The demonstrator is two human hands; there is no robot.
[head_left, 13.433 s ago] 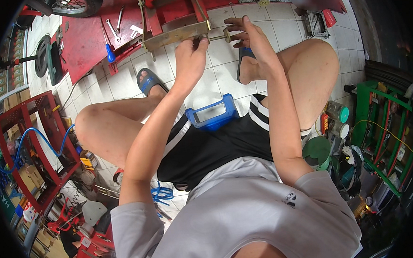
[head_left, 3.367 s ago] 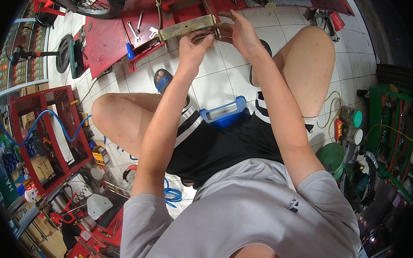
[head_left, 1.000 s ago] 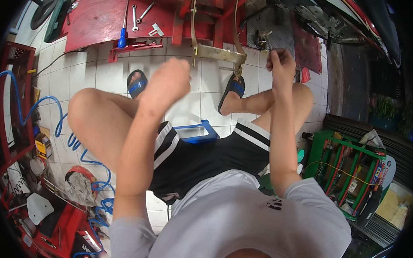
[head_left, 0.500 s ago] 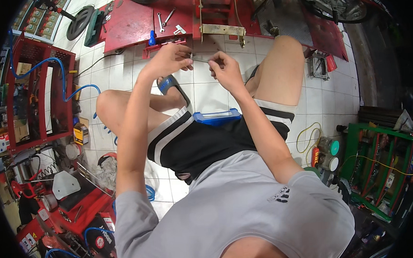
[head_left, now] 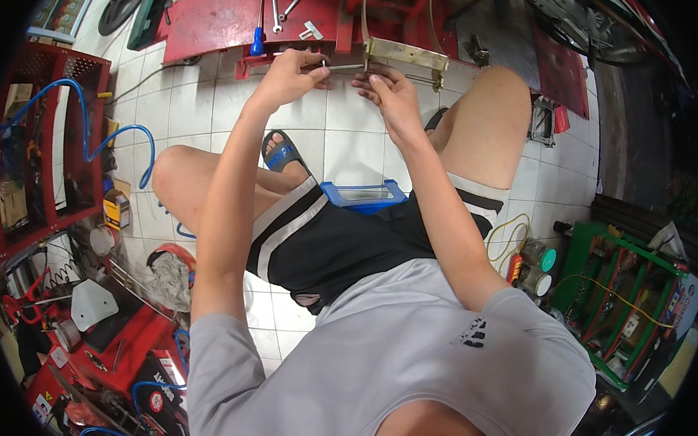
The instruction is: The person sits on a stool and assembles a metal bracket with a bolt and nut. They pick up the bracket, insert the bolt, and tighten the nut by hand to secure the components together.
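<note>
A thin, straight metal rod (head_left: 347, 66) spans the gap between my two hands, roughly level, in front of the red lift. My left hand (head_left: 288, 81) pinches its left end, where a short crosswise piece shows at the fingertips. The rod's other end meets the curled fingers of my right hand (head_left: 392, 97); its tip is partly hidden there. Just beyond my right fingers is a worn, yellowish metal bracket (head_left: 407, 55) on the lift's front. A blue-handled screwdriver (head_left: 257, 43) lies past my left hand, beside two wrenches (head_left: 277, 15) and a T-shaped metal piece (head_left: 310, 30).
A blue tray (head_left: 363, 193) sits on the tiled floor between my legs. At left stand a red perforated rack (head_left: 53, 147) with a blue hose (head_left: 85, 113) and a cluttered red cart (head_left: 134, 340). A green rack (head_left: 626, 306) and jars (head_left: 536, 255) are at right.
Both hands have moved forward and up with the rod, closer to the lift and bracket. The right hand has shifted slightly rightward, and the view has tilted a little.
</note>
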